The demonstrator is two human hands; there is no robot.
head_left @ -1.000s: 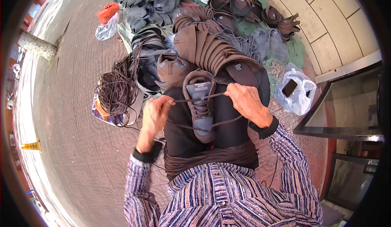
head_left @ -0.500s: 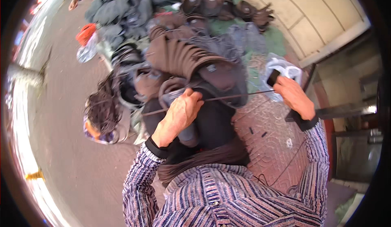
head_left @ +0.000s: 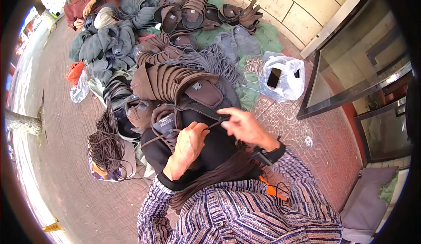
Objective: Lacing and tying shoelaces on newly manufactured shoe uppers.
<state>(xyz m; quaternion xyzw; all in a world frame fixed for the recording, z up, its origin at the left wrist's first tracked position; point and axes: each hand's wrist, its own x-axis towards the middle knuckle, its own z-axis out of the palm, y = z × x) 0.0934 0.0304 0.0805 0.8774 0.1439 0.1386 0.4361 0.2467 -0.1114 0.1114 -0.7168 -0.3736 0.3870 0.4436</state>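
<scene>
On my lap a brown shoe upper (head_left: pixel 169 114) with a grey tongue rests against my dark-trousered legs. A flat brown shoelace (head_left: pixel 153 139) crosses over it. My left hand (head_left: pixel 188 145) is closed on that lace, its fingers pinched above the upper. Just to the right, my right hand (head_left: pixel 247 128) has its index finger stretched out, while the lace meets its other fingers and seems gripped there. A short stretch of lace spans the gap between both hands. A thick bundle of brown laces (head_left: pixel 223 171) lies across my lap near my waist.
Ahead stands a row of nested brown shoe uppers (head_left: pixel 164 82), with grey fabric heaps (head_left: pixel 103 44) beyond. A bag of dark laces (head_left: pixel 105 150) sits left. On the right are a white plastic bag (head_left: pixel 285 88), a phone (head_left: pixel 273 77) and a glass-paned frame (head_left: pixel 355 64). Another person (head_left: pixel 83 7) sits far left.
My right hand has come leftward from the far right, near the plastic bag, to beside my left hand. The long taut lace span between the hands is now short. My view has shifted.
</scene>
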